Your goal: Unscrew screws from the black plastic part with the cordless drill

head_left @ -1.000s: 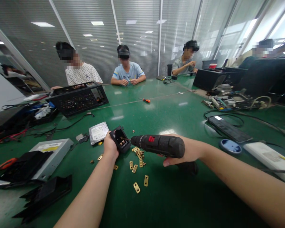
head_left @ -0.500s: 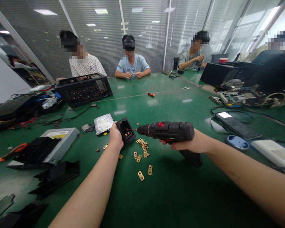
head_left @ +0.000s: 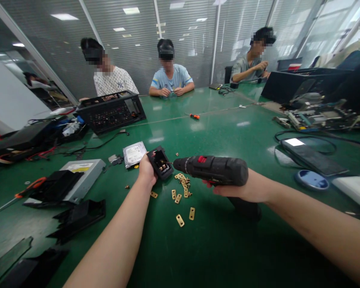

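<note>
My left hand (head_left: 146,172) is closed round a small black box (head_left: 165,173), tilted so that its open side faces right. Brass-coloured metal parts show inside it. With my right hand (head_left: 241,191) I grip a black cordless drill (head_left: 213,170) with red details. Its bit points left into the mouth of the box; whether the tip touches a part inside I cannot tell. On the green table (head_left: 216,244) just below lie several flat brass plates (head_left: 180,220) with two holes each, and small screws (head_left: 189,194) among them. A hard drive (head_left: 134,154) lies behind my left hand.
To the left are a grey optical drive (head_left: 87,176), broken black plastic pieces (head_left: 81,218) and an orange-handled screwdriver (head_left: 33,187). A black computer case (head_left: 114,114) stands behind. Circuit boards (head_left: 315,116), a phone (head_left: 312,154) and a blue round lid (head_left: 312,179) are on the right. Several people sit around the table.
The view has shifted slightly, so the whole scene sits a little further right. Both hands keep their hold, with the drill bit still at the box's opening.
</note>
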`<control>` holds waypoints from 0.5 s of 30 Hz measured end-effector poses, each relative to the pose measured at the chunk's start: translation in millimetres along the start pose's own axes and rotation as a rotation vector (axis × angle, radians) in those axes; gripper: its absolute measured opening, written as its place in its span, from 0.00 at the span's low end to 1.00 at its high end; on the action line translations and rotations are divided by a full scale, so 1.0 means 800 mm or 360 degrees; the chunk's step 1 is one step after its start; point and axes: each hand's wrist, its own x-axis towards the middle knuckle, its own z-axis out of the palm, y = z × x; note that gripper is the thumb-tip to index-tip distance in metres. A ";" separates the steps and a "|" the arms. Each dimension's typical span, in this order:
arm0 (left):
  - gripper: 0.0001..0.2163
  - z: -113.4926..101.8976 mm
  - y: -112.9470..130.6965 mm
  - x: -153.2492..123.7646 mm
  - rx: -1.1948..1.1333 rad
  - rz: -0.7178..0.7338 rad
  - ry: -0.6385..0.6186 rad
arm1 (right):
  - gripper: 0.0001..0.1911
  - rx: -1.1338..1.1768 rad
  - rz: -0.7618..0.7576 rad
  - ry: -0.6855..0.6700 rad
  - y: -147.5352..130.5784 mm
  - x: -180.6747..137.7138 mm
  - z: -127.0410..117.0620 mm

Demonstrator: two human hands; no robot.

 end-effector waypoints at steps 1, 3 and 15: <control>0.08 0.000 0.001 -0.001 0.0004 -0.0008 -0.0005 | 0.26 -0.0009 0.0008 0.0001 0.003 -0.001 0.001; 0.09 0.001 0.001 -0.002 0.0003 -0.0010 -0.0009 | 0.27 -0.0032 0.0024 0.0001 0.005 -0.002 0.003; 0.08 -0.001 -0.004 0.007 -0.0046 0.0052 0.0017 | 0.28 -0.0122 -0.0083 -0.0057 -0.031 0.011 -0.004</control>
